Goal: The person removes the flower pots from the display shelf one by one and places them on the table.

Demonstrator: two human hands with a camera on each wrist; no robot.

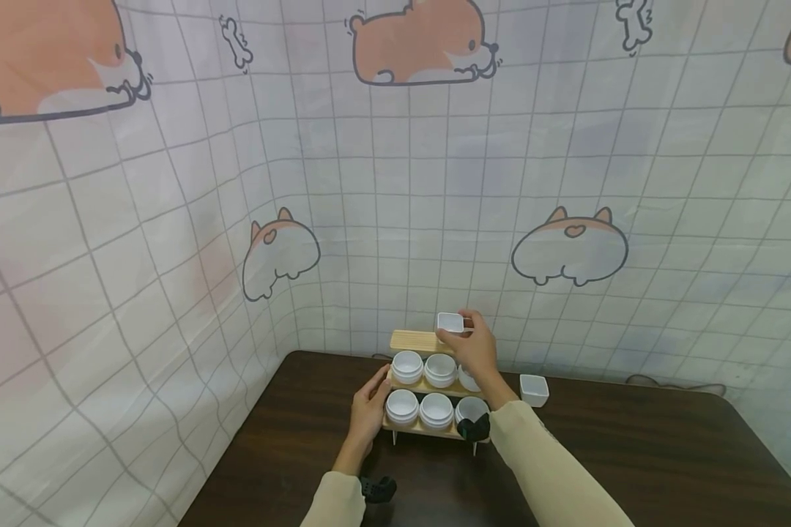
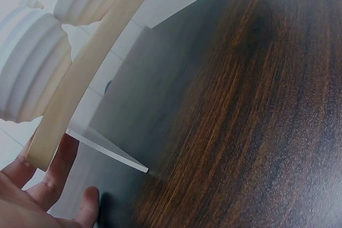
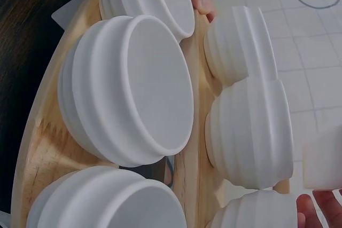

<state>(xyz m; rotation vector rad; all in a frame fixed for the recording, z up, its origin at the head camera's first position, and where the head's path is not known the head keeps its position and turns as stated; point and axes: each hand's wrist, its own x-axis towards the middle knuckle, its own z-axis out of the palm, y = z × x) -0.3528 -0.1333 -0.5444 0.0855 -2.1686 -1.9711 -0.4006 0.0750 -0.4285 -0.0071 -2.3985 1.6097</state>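
Note:
A wooden tiered stand (image 1: 417, 340) with pale, clear-looking legs stands near the back of the table. White ribbed round pots (image 1: 402, 406) line its middle and lower shelves, three per shelf. My left hand (image 1: 367, 410) grips the stand's left end; in the left wrist view its fingers (image 2: 64, 158) lie around the tip of a wooden shelf (image 2: 80, 78). Above the right part of the top shelf, my right hand (image 1: 476, 350) pinches a small white square cup (image 1: 450, 322) between thumb and fingers. Whether the cup touches the shelf I cannot tell. My right forearm partly covers the right-hand pots.
A second white square cup (image 1: 534, 389) sits on the dark wood table (image 1: 633, 454), right of the stand. Behind the table hangs a white gridded cloth (image 1: 409, 183) with dog drawings. A thin dark cable (image 1: 672, 384) runs along the back edge.

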